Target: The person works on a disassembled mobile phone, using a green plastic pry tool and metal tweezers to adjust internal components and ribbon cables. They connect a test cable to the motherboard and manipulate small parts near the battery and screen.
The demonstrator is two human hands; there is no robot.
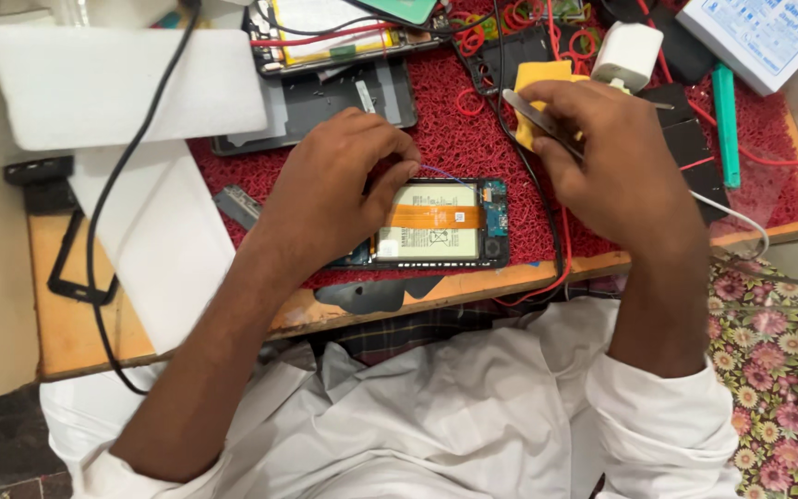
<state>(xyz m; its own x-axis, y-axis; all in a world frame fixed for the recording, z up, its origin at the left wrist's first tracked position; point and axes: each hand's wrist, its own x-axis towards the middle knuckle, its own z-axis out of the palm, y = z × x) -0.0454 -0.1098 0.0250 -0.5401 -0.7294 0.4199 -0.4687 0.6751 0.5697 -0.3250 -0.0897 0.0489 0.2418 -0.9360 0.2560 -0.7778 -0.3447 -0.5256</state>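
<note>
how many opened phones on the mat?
2. One opened phone lies under the left hand, battery showing. A second opened phone sits at the mat's far edge, partly cropped. More may be hidden.

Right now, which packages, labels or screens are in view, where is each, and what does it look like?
Box: top right corner of the bench, flat, white with blue print.
Battery label: inside the opened phone on the red mat, by the left hand; pale rectangle crossed by an orange strip.
Second battery label: in another opened device at the top, white with yellow edge.
No lit screens.
</note>
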